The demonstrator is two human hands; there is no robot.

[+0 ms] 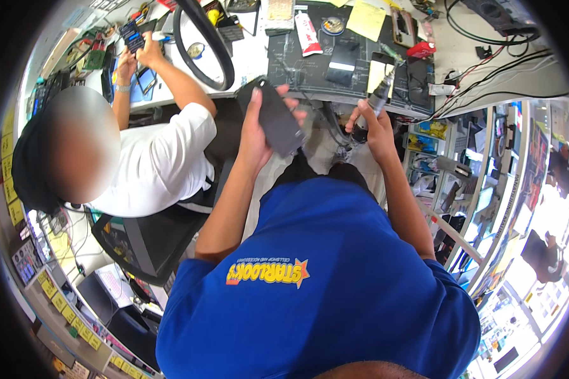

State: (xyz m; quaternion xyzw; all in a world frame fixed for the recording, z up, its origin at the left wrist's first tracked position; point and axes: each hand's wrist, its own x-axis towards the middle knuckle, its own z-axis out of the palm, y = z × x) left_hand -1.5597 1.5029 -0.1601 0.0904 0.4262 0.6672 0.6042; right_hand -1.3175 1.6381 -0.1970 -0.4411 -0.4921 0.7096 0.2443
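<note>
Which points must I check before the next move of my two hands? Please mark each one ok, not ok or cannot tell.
1. Black device held by the left hand: ok, fingers around its edges.
2. Grey tool gripped by the right hand: ok.
3. Tool apart from device: ok, a visible gap.
4. Tool switched off: cannot tell.
5. Dark bench mat uncluttered: not ok, a red-and-white tube lies there.
6. Co-worker apart from tool: ok, seated at left.

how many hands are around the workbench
4: the person's left hand with a black phone, the right hand with a grey tool, and a co-worker's two hands with a lit phone. Others could be hidden.
</note>
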